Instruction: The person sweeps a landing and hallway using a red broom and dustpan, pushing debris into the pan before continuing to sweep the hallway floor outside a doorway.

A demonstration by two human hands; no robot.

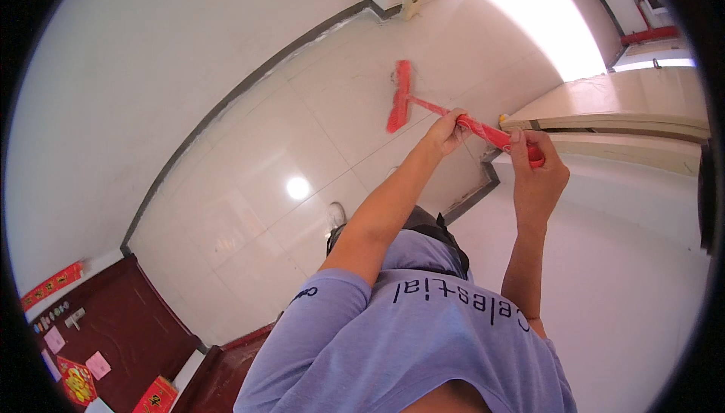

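Note:
A red broom with a long patterned handle slants across the floor in front of me. Its broom head [401, 97] rests on the pale tiles, a little above the middle of the view. My left hand [452, 131] is closed round the red handle [487, 133] partway along it. Near the top end of the handle, my right hand [535, 161] grips it with thumb and fingers. The bristles' tips are too blurred to tell apart. No loose dirt on the tiles can be made out for certain.
A white wall with a dark skirting board [249, 76] curves along the left. A dark red door [113, 328] stands at the lower left. At the right are a beige door [612, 107] and a white wall [612, 254]. Bright light falls on the floor at the upper right.

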